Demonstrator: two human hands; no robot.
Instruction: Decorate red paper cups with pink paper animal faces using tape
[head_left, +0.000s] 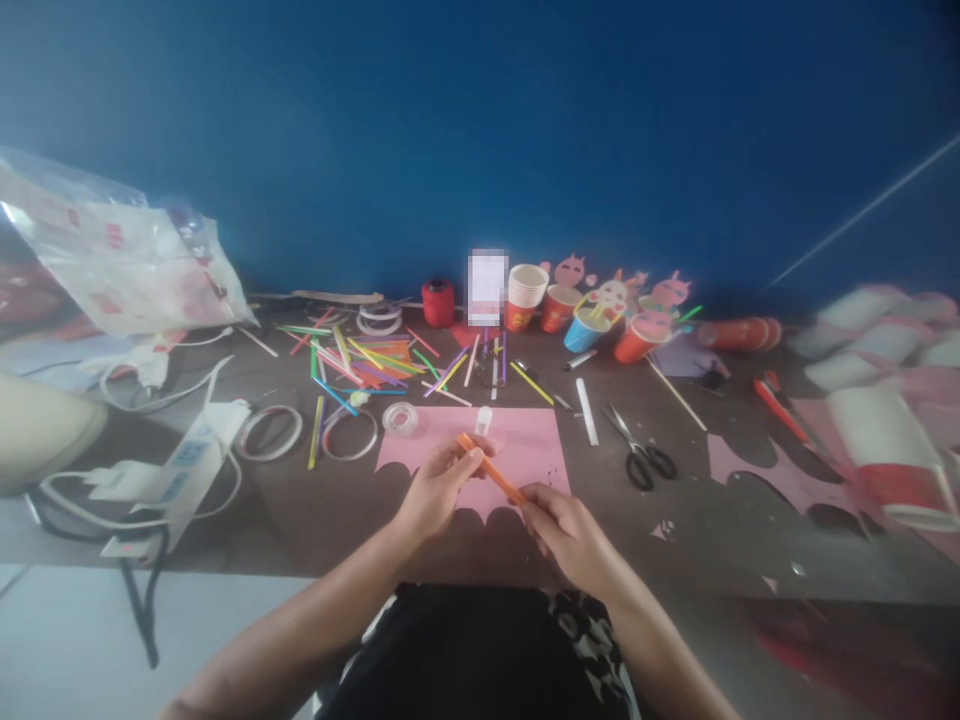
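Observation:
My left hand [436, 492] and my right hand [564, 525] each pinch one end of a narrow orange strip [493, 470], which slants down from left to right. Its exact material is too blurred to tell. Beneath the hands lies a pink sheet [529, 435] with scalloped cut-outs along its near edge. A roll of clear tape [400, 418] rests on the sheet's far left corner. Just beyond the strip is a small whitish, see-through piece [484, 418]. Scissors [641, 460] with black handles lie partly spread to the right.
Several coloured sticks [360, 362] are scattered at the back left, near a power strip [191, 465] with cables. Paper cups [528, 290], some holding pink cut-out figures [607, 300], line the wall. A red utility knife [784, 410] and blurred cups [892, 450] are at right.

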